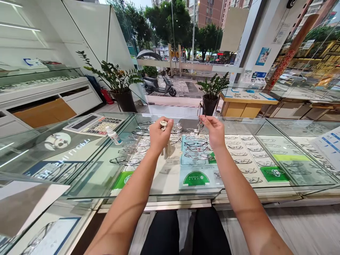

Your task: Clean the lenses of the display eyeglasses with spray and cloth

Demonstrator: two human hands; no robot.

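Observation:
Both my arms reach out over a glass display counter (239, 184) with several pairs of glasses inside. My right hand (214, 131) pinches a thin-framed pair of glasses (199, 118), held up so it hangs from my fingertips. My left hand (158, 136) is closed on a small pale cloth or wipe (163, 124), with a bit of it hanging below my fist. The two hands are level and about a hand's width apart.
A small white bottle (114, 135) and a large calculator (94, 124) lie on the glass at the left. A loose pair of glasses (124, 161) rests on the counter. Two potted plants (120, 85) stand behind. My dark-trousered legs (183, 233) show below.

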